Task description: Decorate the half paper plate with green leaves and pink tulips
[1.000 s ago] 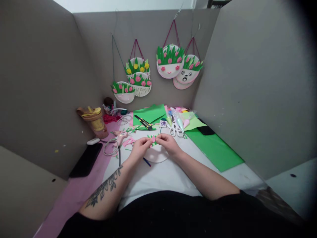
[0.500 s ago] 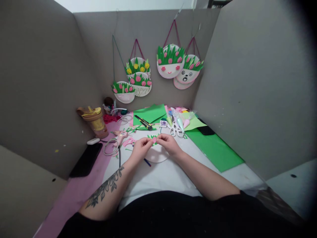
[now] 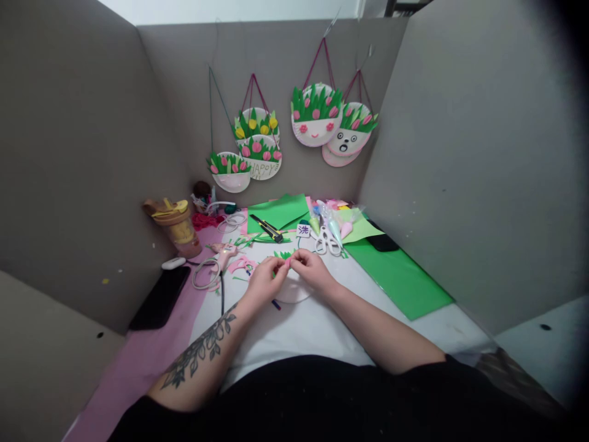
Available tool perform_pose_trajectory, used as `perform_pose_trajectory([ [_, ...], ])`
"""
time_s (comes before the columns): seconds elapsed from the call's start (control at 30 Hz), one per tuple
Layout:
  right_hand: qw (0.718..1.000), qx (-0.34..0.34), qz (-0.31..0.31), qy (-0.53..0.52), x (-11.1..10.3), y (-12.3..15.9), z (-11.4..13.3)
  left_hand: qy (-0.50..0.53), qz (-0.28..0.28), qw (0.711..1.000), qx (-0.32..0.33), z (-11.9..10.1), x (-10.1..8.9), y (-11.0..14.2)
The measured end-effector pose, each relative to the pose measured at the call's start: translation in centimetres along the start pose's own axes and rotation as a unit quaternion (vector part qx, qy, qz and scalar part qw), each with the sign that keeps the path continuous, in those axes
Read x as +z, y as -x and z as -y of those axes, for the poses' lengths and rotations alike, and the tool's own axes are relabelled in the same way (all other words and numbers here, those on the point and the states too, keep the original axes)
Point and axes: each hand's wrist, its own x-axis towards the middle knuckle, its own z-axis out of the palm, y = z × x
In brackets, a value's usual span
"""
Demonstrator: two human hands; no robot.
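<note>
My left hand (image 3: pixel 264 279) and my right hand (image 3: pixel 309 268) meet over a white paper plate (image 3: pixel 291 292) on the table. Both pinch a small pink paper piece (image 3: pixel 287 262) between their fingertips. Green paper grass (image 3: pixel 283 254) sticks up at the plate's far edge, just behind the fingers. A blue pen (image 3: pixel 275 304) lies partly under my left hand. Most of the plate is hidden by my hands.
White scissors (image 3: pixel 327 240), a black-and-yellow utility knife (image 3: pixel 267 228), green paper sheets (image 3: pixel 399 275), a pink glue gun (image 3: pixel 222 252) with cable, a yellow-lidded bottle (image 3: pixel 178 225) and a black phone (image 3: pixel 161 296) lie around. Finished plate baskets (image 3: pixel 316 120) hang on the grey partition.
My left hand has shifted slightly right and closer to the right hand; both keep pinching the pink piece over the plate.
</note>
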Motion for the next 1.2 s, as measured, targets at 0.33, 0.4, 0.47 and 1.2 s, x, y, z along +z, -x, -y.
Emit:
perform_pose_trajectory([
  [0.33,1.0,0.009,-0.006,-0.024,0.5,0.2,-0.3,0.003,-0.017,0.999,-0.03,0.0,0.3,0.0],
  [0.4,0.999,0.009,-0.002,-0.031,0.5,0.2,-0.2,0.021,-0.016,0.999,-0.042,0.1,0.3,-0.1],
  [0.47,0.999,0.01,0.004,-0.034,0.5,0.3,-0.1,0.019,-0.008,0.999,-0.046,0.3,0.3,-0.1],
  [1.2,0.998,0.037,-0.02,-0.043,-0.7,-0.5,-0.5,0.097,0.037,0.99,-0.092,-0.3,0.1,-0.2],
])
